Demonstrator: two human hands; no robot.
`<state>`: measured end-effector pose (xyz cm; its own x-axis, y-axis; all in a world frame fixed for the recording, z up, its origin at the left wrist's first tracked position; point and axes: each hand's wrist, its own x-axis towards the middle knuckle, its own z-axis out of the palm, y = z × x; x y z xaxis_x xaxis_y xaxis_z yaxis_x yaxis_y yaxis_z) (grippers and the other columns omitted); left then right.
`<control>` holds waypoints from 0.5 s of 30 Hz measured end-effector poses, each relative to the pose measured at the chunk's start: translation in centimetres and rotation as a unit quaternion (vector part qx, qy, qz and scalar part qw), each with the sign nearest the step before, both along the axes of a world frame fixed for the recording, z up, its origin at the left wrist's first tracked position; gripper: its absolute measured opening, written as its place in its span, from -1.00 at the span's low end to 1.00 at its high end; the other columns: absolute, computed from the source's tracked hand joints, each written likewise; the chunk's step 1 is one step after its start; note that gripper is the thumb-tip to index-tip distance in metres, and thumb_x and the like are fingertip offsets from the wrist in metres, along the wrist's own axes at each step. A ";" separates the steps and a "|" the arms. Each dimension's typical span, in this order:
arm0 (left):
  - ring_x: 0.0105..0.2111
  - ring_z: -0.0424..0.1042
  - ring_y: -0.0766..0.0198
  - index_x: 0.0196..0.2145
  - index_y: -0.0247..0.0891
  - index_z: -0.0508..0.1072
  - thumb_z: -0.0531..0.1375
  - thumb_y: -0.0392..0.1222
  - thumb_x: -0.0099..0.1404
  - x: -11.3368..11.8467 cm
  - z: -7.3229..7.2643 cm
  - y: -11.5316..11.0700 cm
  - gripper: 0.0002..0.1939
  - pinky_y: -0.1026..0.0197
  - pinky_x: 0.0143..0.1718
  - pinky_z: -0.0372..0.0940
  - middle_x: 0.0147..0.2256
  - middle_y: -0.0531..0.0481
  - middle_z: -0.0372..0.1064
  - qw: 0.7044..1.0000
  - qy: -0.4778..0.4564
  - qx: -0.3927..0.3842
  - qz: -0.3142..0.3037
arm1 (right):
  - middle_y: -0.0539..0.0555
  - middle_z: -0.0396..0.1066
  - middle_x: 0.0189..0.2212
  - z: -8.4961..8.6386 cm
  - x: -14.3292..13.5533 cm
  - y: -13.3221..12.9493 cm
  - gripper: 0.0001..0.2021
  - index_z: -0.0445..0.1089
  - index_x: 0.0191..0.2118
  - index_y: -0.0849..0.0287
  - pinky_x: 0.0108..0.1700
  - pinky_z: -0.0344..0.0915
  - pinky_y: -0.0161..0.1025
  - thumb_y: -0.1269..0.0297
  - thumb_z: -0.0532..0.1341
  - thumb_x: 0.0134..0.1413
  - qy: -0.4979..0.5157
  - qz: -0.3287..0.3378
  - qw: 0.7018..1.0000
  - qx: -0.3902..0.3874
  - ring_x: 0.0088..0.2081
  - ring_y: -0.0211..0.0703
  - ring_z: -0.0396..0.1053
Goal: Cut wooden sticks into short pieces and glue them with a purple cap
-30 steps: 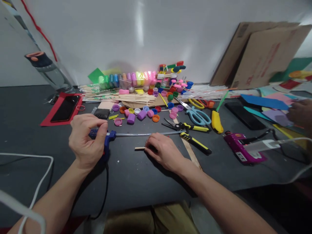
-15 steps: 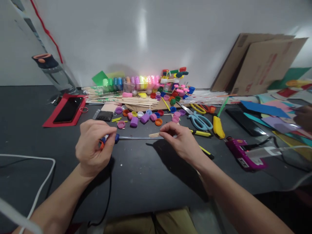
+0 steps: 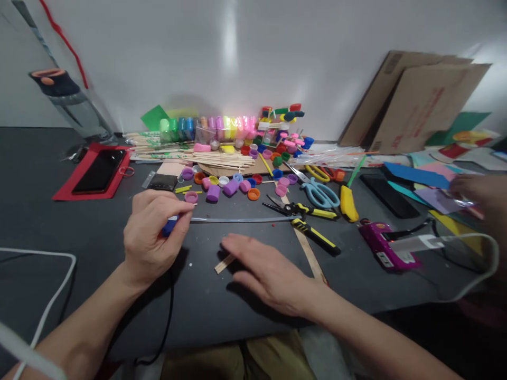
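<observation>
My left hand [image 3: 156, 237] is closed in a pinch at the left centre, with a tiny pale tip at its fingertips; what it holds is too small to name. Behind that hand a blue part [image 3: 169, 226] shows, and a long clear strip [image 3: 237, 220] runs right from there to the pliers. My right hand [image 3: 269, 274] is low over the dark table, its fingers stretched out and thumb apart. Short wooden sticks [image 3: 224, 264] lie under its fingers, partly hidden. Yellow-and-black pliers [image 3: 317, 212] and a yellow-and-black cutter [image 3: 317, 237] lie beyond it.
Colourful bottle caps [image 3: 231, 186], wooden skewers [image 3: 222, 160] and blue scissors [image 3: 320, 194] lie behind. A phone [image 3: 101, 171] on red paper and a bottle [image 3: 75, 105] are left. At right are a purple power strip [image 3: 386, 248] and another person's hand [image 3: 481, 195]. Cables cross the left.
My right hand has moved down and toward me, its pinch on the wooden sticks opened, and they now lie on the table. The pliers show more fully. The view has shifted slightly.
</observation>
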<state>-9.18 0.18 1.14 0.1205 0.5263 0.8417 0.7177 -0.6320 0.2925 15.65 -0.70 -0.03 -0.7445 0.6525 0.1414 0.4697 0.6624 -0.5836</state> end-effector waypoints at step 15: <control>-0.23 0.38 0.18 -0.24 -0.18 0.43 0.22 -0.41 0.24 -0.6 1.0 -0.4 -0.82 -0.08 -0.15 0.27 -0.34 0.04 0.36 0.995 -0.060 -0.006 0.074 | 0.21 0.45 -0.33 -1.2 2.2 6.6 -0.84 0.48 -0.31 0.25 -0.19 0.25 -0.08 0.39 0.16 0.26 -0.127 -0.108 0.964 0.207 -0.25 0.02 0.29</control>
<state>-9.81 -0.18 2.09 -0.0595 0.5406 0.8392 0.7623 -0.5181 0.3878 17.81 5.88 -1.23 -0.6429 0.7228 0.2533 0.7156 0.6848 -0.1377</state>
